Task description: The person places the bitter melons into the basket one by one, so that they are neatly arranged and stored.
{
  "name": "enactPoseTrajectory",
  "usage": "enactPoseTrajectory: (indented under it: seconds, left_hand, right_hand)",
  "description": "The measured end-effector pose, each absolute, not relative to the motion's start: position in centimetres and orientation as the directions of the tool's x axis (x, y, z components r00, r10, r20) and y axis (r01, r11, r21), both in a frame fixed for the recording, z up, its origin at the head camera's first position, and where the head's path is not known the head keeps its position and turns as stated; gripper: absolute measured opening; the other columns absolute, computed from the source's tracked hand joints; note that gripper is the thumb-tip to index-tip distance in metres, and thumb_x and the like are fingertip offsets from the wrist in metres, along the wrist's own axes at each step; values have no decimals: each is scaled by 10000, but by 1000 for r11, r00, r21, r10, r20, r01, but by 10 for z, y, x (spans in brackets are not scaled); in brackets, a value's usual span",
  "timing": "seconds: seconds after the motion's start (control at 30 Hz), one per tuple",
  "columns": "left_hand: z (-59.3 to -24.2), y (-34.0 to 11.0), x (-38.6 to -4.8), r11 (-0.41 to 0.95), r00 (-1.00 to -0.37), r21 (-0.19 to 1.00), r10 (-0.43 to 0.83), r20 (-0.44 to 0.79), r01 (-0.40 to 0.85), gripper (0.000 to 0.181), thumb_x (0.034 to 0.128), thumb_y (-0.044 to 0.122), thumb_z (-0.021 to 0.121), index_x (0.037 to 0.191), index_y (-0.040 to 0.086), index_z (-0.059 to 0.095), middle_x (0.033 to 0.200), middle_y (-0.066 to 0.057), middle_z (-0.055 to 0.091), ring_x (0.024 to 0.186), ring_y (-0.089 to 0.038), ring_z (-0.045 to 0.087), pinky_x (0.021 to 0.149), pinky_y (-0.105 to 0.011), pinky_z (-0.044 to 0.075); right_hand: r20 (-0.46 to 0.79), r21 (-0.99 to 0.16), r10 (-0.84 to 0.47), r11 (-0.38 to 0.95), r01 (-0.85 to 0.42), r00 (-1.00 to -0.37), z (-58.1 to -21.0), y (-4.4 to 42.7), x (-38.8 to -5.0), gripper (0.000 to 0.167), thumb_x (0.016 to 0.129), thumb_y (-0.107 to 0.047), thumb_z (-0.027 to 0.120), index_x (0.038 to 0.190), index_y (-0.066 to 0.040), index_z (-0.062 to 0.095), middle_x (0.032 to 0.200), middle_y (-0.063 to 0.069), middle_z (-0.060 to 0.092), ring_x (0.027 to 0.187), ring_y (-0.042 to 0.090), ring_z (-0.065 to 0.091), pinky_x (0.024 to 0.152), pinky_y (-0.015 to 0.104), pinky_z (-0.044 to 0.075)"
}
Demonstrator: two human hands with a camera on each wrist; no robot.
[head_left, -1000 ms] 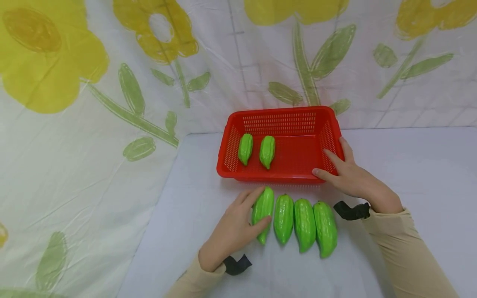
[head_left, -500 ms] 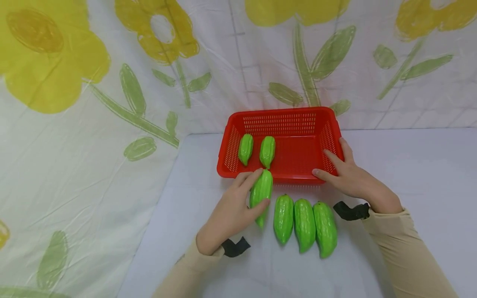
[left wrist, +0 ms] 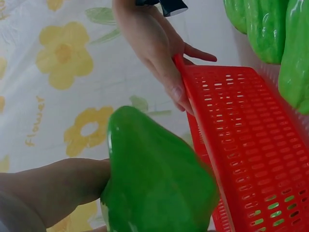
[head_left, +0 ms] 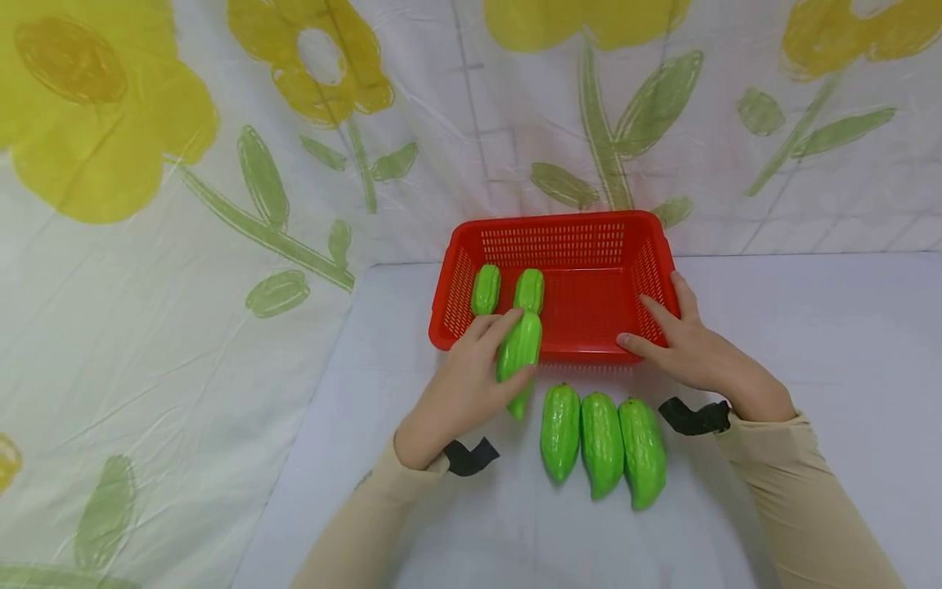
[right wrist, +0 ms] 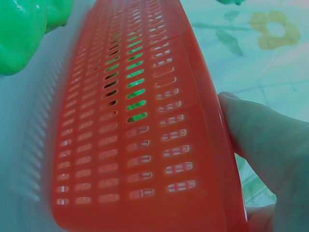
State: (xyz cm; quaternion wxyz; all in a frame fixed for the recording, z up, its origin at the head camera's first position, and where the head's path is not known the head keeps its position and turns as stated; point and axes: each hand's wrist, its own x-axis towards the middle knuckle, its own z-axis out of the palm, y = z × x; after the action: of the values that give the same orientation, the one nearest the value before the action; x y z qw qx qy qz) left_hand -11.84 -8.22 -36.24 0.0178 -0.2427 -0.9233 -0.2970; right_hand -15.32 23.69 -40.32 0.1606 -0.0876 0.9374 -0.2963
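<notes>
My left hand grips a long green ridged gourd, thumb on its near right side and fingers at its far end. The gourd is held at the basket's front rim; in the left wrist view the same gourd fills the lower middle. My right hand holds the right front corner of the red plastic basket, with fingers over the rim. Two green gourds lie inside the basket at its left, their near ends partly hidden by the left hand and held gourd.
Three more green gourds lie in a row on the white table, in front of the basket. A flower-printed cloth hangs behind the table and at the left.
My left hand has lifted the leftmost gourd from the row and moved it forward to the basket's front rim. My right hand and the basket have stayed put.
</notes>
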Motion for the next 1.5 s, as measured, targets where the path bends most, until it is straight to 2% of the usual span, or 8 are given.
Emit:
enactPoseTrajectory:
  seconds: [0.27, 0.5, 0.67, 1.07, 1.23, 1.5]
  left_hand:
    - [-354, -76, -134, 713, -896, 561, 421, 139, 422, 718, 955, 314, 733, 1590, 164, 434, 1445, -92, 559, 1156, -224, 596, 901, -382, 588]
    - [-347, -69, -146, 712, -893, 557, 431, 133, 427, 740, 966, 339, 715, 1620, 220, 389, 1397, -65, 566, 1062, -186, 581, 833, -338, 581]
    - [-341, -64, -154, 706, -886, 559, 449, 119, 434, 732, 964, 352, 714, 1610, 206, 402, 1326, -45, 579, 1051, -170, 567, 797, -312, 576]
    - [-332, -49, -176, 730, -883, 536, 466, 63, 424, 703, 990, 386, 674, 1607, 198, 396, 1392, -65, 554, 1183, -206, 536, 920, -349, 563]
    - [-329, -43, -186, 741, -881, 527, 471, 33, 416, 720, 992, 398, 674, 1617, 198, 377, 1359, -72, 558, 1135, -227, 565, 896, -347, 557]
    - [-326, -34, -200, 763, -888, 508, 459, 12, 401, 723, 998, 405, 665, 1625, 206, 366, 1338, -77, 566, 1074, -195, 555, 829, -310, 544]
  right_hand:
    - [-254, -581, -258, 811, -66, -932, -405, 238, -153, 1001, 1006, -642, 518, 1664, -24, 86, 1670, 207, -325, 1361, 637, 354, 952, 732, 495]
    - [-252, -580, -261, 811, -70, -932, -404, 238, -152, 997, 1008, -629, 524, 1660, -14, 89, 1669, 223, -314, 1345, 639, 363, 936, 719, 512]
    - [-248, -583, -262, 809, -72, -933, -404, 237, -152, 998, 1006, -619, 537, 1658, -8, 94, 1669, 231, -304, 1347, 638, 359, 942, 714, 514]
    - [-246, -576, -254, 814, -70, -935, -405, 237, -154, 1006, 1000, -647, 525, 1661, -19, 101, 1673, 217, -311, 1341, 633, 389, 948, 716, 510]
    - [-247, -578, -253, 813, -67, -935, -405, 238, -154, 1004, 1001, -643, 527, 1661, -19, 99, 1670, 220, -316, 1336, 628, 393, 944, 710, 515]
    - [-255, -587, -256, 808, -61, -933, -404, 238, -153, 1026, 990, -667, 526, 1665, -30, 89, 1670, 200, -331, 1336, 615, 390, 935, 689, 533]
